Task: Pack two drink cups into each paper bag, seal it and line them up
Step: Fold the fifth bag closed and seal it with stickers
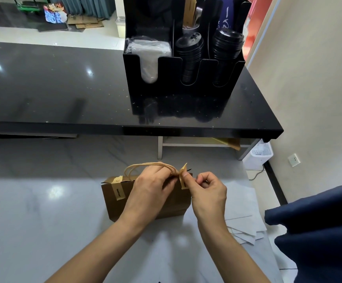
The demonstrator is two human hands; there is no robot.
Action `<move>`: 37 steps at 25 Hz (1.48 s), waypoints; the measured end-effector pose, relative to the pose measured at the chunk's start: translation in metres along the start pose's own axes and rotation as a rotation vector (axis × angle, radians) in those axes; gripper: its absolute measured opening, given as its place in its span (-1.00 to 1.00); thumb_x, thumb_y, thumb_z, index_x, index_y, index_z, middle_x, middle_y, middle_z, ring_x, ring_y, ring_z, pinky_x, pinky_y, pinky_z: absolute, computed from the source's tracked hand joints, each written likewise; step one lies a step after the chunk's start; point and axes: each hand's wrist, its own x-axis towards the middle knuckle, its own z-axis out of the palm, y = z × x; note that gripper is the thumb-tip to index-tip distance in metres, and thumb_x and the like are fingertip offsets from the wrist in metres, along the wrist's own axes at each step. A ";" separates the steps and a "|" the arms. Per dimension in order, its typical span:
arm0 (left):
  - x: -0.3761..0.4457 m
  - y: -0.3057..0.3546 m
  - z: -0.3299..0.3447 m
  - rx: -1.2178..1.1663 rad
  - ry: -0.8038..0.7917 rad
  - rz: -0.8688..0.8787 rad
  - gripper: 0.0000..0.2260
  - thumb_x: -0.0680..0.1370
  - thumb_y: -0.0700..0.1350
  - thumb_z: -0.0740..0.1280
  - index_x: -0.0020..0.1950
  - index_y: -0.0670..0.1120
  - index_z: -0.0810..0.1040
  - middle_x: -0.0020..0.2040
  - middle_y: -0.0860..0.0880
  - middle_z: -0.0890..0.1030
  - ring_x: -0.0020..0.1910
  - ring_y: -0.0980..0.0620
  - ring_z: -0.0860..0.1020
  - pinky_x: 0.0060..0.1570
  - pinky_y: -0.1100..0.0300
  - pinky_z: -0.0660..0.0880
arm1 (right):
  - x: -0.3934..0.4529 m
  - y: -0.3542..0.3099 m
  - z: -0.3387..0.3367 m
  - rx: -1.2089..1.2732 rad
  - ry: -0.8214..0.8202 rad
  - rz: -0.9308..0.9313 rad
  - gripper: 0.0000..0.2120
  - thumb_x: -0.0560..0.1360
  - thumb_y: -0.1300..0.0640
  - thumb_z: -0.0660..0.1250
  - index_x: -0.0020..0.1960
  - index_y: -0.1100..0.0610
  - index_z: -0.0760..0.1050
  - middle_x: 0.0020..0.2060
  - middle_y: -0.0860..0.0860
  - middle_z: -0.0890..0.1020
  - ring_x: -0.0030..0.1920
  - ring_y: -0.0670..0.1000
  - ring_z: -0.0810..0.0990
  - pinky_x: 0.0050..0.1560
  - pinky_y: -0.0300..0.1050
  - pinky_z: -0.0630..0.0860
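Observation:
A brown paper bag (172, 205) stands upright on the grey marble counter (43, 211), its top folded over. One tan sticker strip (118, 192) seals the fold at the left. My left hand (149, 193) lies over the middle of the bag top, fingers curled round the twine handles (145, 166). My right hand (207, 192) pinches a second tan sticker strip (183, 176) at the bag's right top corner, its upper end sticking up free. The cups are hidden inside the bag.
A black raised counter (63, 88) runs behind, carrying a black organiser (178, 64) with stacked black lids and a sleeve of plastic. White paper sheets (241, 217) lie right of the bag. Dark blue fabric (319, 231) hangs at the right edge.

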 end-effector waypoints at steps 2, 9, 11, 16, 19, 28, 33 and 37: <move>0.000 0.001 -0.002 -0.037 0.007 0.018 -0.87 0.53 -0.15 0.45 0.04 0.00 0.58 -0.04 0.09 0.59 -0.03 0.14 0.54 -0.01 0.15 0.59 | 0.000 0.000 0.000 -0.012 0.005 -0.007 -0.60 0.41 0.00 0.59 -0.30 0.14 0.40 -0.54 -0.12 0.51 -0.47 -0.20 0.45 -0.45 -0.35 0.33; 0.002 0.003 -0.006 0.012 -0.058 0.066 -0.77 0.59 -0.16 0.38 0.24 0.04 0.61 0.08 0.08 0.60 0.09 0.13 0.55 0.12 0.19 0.54 | 0.000 0.001 -0.002 -0.035 0.003 -0.020 -0.60 0.42 -0.01 0.59 -0.27 0.18 0.42 -0.52 -0.11 0.53 -0.46 -0.20 0.48 -0.44 -0.33 0.38; 0.003 0.004 -0.007 0.008 -0.060 0.059 -0.76 0.59 -0.16 0.38 0.24 0.04 0.63 0.09 0.07 0.61 0.10 0.13 0.55 0.16 0.20 0.53 | 0.000 0.000 -0.001 -0.039 0.007 -0.015 -0.59 0.42 -0.01 0.59 -0.26 0.21 0.43 -0.53 -0.10 0.51 -0.46 -0.18 0.45 -0.43 -0.31 0.37; 0.007 0.006 -0.008 0.035 -0.085 0.071 -0.75 0.60 -0.15 0.36 0.27 0.03 0.62 0.10 0.06 0.57 0.10 0.10 0.53 0.16 0.20 0.50 | -0.001 -0.001 -0.001 -0.024 -0.002 -0.020 -0.60 0.43 0.00 0.59 -0.31 0.12 0.39 -0.50 -0.08 0.51 -0.43 -0.13 0.44 -0.37 -0.21 0.40; 0.006 0.006 -0.007 0.058 -0.094 0.080 -0.74 0.60 -0.14 0.34 0.28 0.05 0.61 0.08 0.04 0.54 0.06 0.07 0.51 0.09 0.17 0.50 | -0.001 0.000 -0.001 -0.017 -0.009 -0.026 -0.61 0.44 0.04 0.58 -0.32 0.08 0.38 -0.48 -0.06 0.52 -0.40 -0.07 0.48 -0.35 -0.16 0.44; 0.016 0.005 -0.006 0.094 -0.143 0.043 -0.80 0.62 -0.10 0.30 0.19 0.06 0.65 0.04 0.05 0.49 0.00 0.06 0.42 0.00 0.09 0.48 | 0.001 0.001 -0.002 -0.039 -0.017 -0.026 -0.63 0.44 0.07 0.58 -0.29 0.12 0.39 -0.51 -0.10 0.54 -0.44 -0.14 0.46 -0.34 -0.21 0.42; 0.013 0.008 -0.007 0.090 -0.121 0.054 -0.80 0.63 -0.11 0.31 0.20 0.04 0.65 0.03 0.04 0.49 -0.01 0.04 0.42 -0.03 0.05 0.50 | 0.000 -0.001 -0.006 -0.026 -0.082 -0.009 -0.66 0.45 0.12 0.57 -0.23 0.13 0.40 -0.44 -0.03 0.62 -0.39 -0.11 0.57 -0.23 -0.11 0.53; 0.012 0.007 -0.007 0.090 -0.112 0.052 -0.80 0.62 -0.11 0.32 0.20 0.02 0.66 0.02 0.02 0.50 -0.01 0.03 0.43 -0.03 0.03 0.49 | -0.001 0.000 -0.006 -0.044 -0.124 -0.003 -0.68 0.47 0.14 0.55 -0.18 0.12 0.38 -0.41 -0.01 0.66 -0.37 -0.01 0.68 -0.25 -0.09 0.56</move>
